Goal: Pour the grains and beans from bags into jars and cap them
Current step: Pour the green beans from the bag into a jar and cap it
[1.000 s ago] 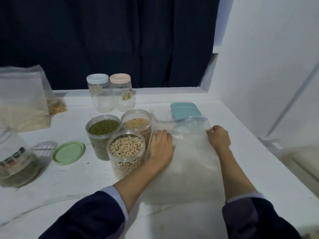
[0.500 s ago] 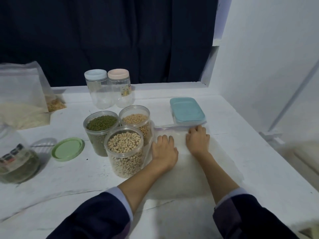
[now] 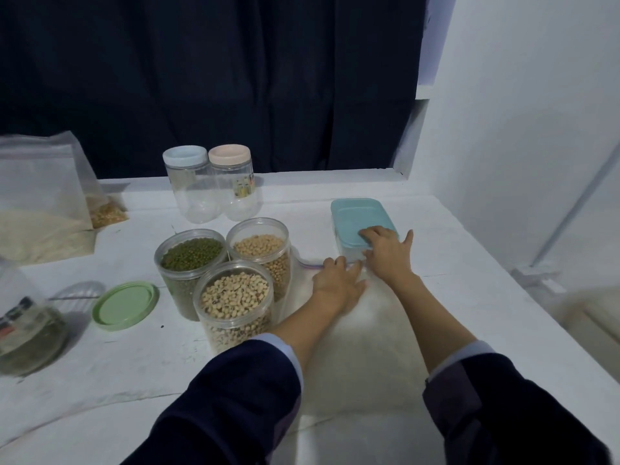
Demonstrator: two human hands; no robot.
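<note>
Filled jars (image 3: 235, 280): three stand uncapped, left of both hands; a green lid (image 3: 125, 305) lies further left.
Empty bag (image 3: 349, 317): laid flat on the table (image 3: 469, 297), zip edge at the far end, long axis running away from the person.
Left hand (image 3: 337, 285): fingers extended, pressed flat on the bag near the zip; nothing is gripped.
Right hand (image 3: 387, 251): fingers spread over the near corner of the teal-lidded container (image 3: 360, 223); a closed grip is not evident.
Key relation: the container lies directly beyond the bag's zip edge; the right hand is judged nearer.
</note>
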